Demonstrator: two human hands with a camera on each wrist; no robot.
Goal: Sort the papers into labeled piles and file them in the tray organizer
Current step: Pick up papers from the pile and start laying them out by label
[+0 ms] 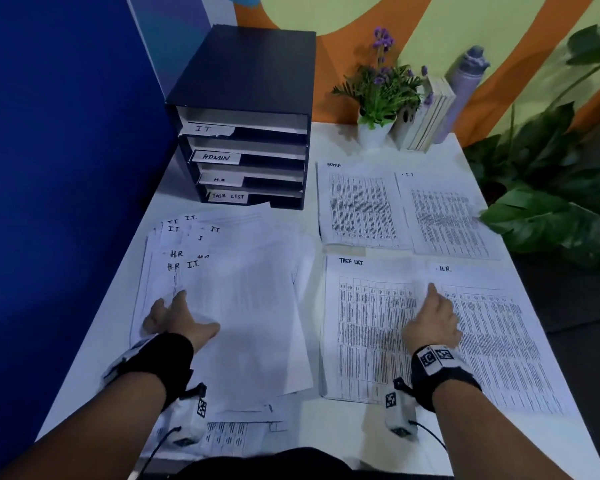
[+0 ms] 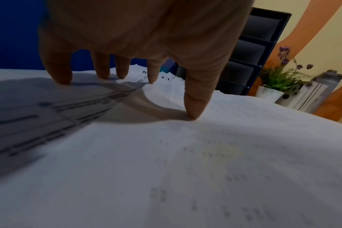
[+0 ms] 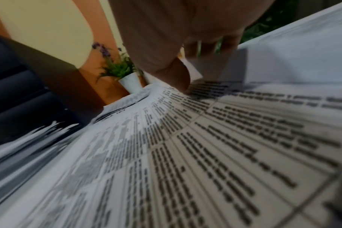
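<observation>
Unsorted papers (image 1: 243, 306) fanned at lower left, left hand (image 1: 179, 320) spread, fingertips pressed on them, right hand (image 1: 433, 323) grip on HR pile (image 1: 492, 341) indiscernible

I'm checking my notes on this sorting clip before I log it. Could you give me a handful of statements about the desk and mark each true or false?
1. The tray organizer has four labelled slots. True.
2. Its top slot is labelled TASK LIST. False: the top label reads IT; TASK LIST is the lowest.
3. The left hand presses spread fingers on the unsorted stack. True.
4. The TASK LIST pile lies beside the H.R. pile. True.
5. The right hand rests on the ADMIN pile. False: it is at the TASK LIST and H.R. piles.
</observation>
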